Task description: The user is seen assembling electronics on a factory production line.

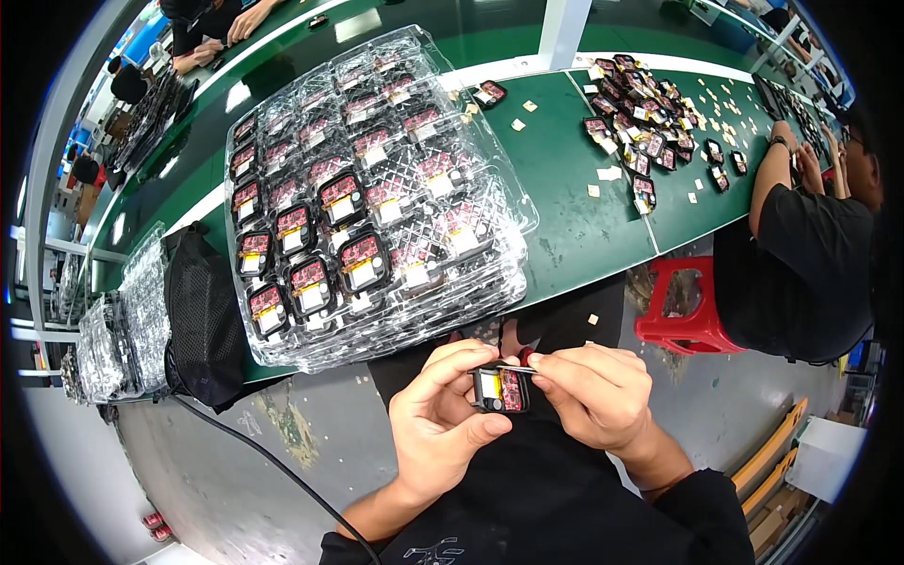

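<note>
Left hand [441, 422] cradles small red-black module [500, 389] below stacked clear trays [377, 198], steadying it; right hand [593, 395] fingertips pinch closed on its top edge

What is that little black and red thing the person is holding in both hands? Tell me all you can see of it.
The small black part is a squarish, plastic-looking piece with a black rim, a red panel on one side and a pale yellow-white patch on the other. It is held above the person's lap, just below the green table edge. The left hand pinches it with thumb below and fingers on top; the right hand touches its upper right edge. It matches the pieces in the clear trays.
</note>
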{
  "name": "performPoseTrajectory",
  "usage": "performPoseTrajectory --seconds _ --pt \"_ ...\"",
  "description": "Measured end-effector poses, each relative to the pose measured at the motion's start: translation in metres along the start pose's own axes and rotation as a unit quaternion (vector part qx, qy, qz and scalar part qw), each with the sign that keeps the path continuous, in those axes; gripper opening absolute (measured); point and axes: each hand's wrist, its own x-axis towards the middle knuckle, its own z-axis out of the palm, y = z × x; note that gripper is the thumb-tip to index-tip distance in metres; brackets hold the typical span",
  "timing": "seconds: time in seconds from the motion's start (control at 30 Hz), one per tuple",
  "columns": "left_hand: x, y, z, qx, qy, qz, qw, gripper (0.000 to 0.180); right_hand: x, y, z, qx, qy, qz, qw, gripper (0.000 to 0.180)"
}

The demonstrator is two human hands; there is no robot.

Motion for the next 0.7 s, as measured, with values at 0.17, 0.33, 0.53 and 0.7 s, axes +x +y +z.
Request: performPoseTrajectory --seconds 0.17,0.33,0.53,0.7 --pt "0.000 -0.001 -0.003 0.004 -0.015 0.010 1.000 0.062 -0.002 0.000 0.000 0.018 0.009 0.011 1.000 0.031" --pt "-0.001 -0.002 -0.003 -0.009 -0.014 -0.004 1.000 0.062 -0.004 0.002 -0.001 0.032 -0.003 0.020 0.999 0.031" --pt "-0.002 -0.003 -0.003 0.000 -0.015 -0.002 1.000 0.062 -0.006 0.003 0.003 0.039 -0.011 0.025 0.999 0.029" --pt "-0.004 -0.003 -0.004 0.013 0.000 -0.012 1.000 0.062 -0.010 0.003 0.009 0.035 -0.002 0.023 0.999 0.027"
